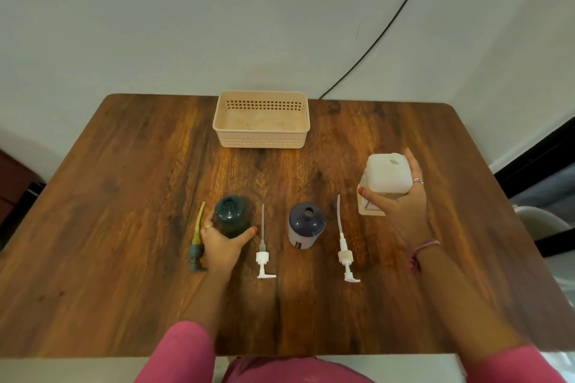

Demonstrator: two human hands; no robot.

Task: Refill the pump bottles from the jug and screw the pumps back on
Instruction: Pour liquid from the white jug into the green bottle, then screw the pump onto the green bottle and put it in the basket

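A dark green bottle (231,214) stands open-necked on the wooden table (124,227), and my left hand (222,244) grips its base from the near side. My right hand (401,205) holds the white jug (387,176), its mouth uncapped, at the right. A dark purple bottle (306,224) with a white lower half stands open between them. Three pumps lie flat on the table: a green one with a yellow tube (196,246) left of my left hand, a white one (264,255) between the bottles, and another white one (345,253) right of the purple bottle.
A peach plastic basket (262,140) sits at the table's far middle, with nothing visible inside. A black cable (389,25) runs down the wall behind it. Dark furniture stands off the table's right and left edges.
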